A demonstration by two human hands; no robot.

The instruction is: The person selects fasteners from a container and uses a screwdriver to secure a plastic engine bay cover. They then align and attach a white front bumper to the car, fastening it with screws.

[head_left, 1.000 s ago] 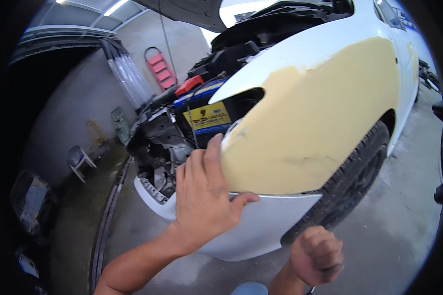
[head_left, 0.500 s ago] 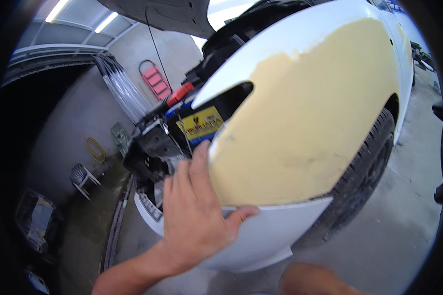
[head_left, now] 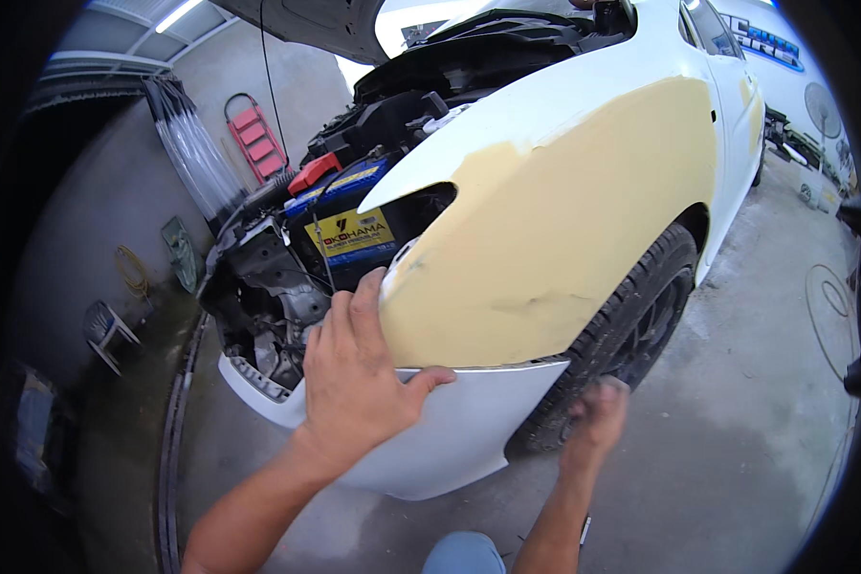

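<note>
A white car front bumper cover (head_left: 450,421) meets the fender (head_left: 536,249), whose surface is largely coated in tan filler. My left hand (head_left: 362,371) lies against their front corner, fingers stretched up beside the fender's edge and thumb apart along the bumper's top seam. Low on the right, my right hand (head_left: 600,411) is raised with its fingers curled into a fist, somewhat blurred. Nothing shows in it. It appears in front of the tire (head_left: 641,330), apart from the bumper's rear end.
A blue battery (head_left: 354,230) with a red terminal cover sits in the headlight opening under the raised hood (head_left: 320,24). Farther back are a red step ladder (head_left: 255,139), a white chair (head_left: 108,330) and a coiled yellow hose (head_left: 132,271). A cable (head_left: 827,297) lies on the right-hand floor.
My right hand has risen from the lower edge to beside the tire. My left hand keeps its place at the bumper corner. The view has shifted, showing more of the car and floor.
</note>
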